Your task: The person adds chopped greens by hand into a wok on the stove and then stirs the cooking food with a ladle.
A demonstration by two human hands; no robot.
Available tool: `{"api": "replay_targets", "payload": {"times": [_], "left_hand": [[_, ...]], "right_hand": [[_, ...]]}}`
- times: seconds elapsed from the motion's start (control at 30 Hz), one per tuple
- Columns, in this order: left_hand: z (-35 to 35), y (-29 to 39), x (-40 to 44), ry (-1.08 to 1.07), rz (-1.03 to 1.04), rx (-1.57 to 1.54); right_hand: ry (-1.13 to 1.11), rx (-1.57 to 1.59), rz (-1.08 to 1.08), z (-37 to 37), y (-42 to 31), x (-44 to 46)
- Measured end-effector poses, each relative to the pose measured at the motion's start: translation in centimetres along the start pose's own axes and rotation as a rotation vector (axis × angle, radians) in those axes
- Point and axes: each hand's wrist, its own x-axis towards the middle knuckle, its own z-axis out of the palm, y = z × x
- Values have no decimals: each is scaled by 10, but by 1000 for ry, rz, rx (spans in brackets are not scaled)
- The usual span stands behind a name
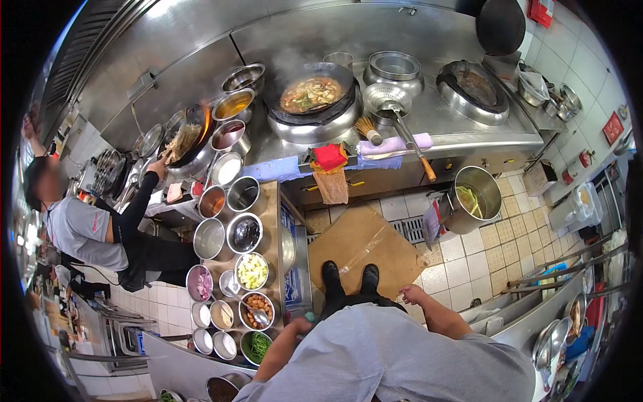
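Observation:
Low at my left side, my left hand [303,324] is closed around something small and greenish that I cannot make out, near the steel bowls of ingredients. My right hand [413,295] hangs at my right side with its fingers curled, and whether it holds anything is too small to tell. Ahead, a steaming wok [312,94] of food in reddish broth sits on the stove. A perforated ladle [388,100] with a wooden handle rests over a pot beside a bamboo brush [368,130]. Red and tan cloths [329,158] hang on the stove's front edge.
At the left, a co-worker [87,231] handles a flaming wok [187,144]. Bowls of sauces, diced vegetables [252,271] and greens [257,346] line the left counter. A tall steel pot [476,199] stands right of the cardboard [365,251] underfoot. An unused wok burner [473,90] is further right.

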Motion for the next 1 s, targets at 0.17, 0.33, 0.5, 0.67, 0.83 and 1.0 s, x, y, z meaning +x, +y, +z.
{"api": "replay_targets", "payload": {"times": [0.17,0.33,0.5,0.67,0.83,1.0], "left_hand": [[25,-16,35,367,-132,-152],[5,8,15,450,-252,-261],[-8,6,26,98,-165,-63],[-24,-11,63,-5,-16,185],[-121,49,20,253,42,-265],[-157,52,51,485,-66,-425]], "right_hand": [[0,26,15,-3,-1,3],[44,161,26,-17,-13,1],[165,1005,-21,-79,-30,47],[426,1368,-179,-196,-125,58],[120,986,-467,-290,-255,51],[437,138,-534,-314,-381,10]]}}
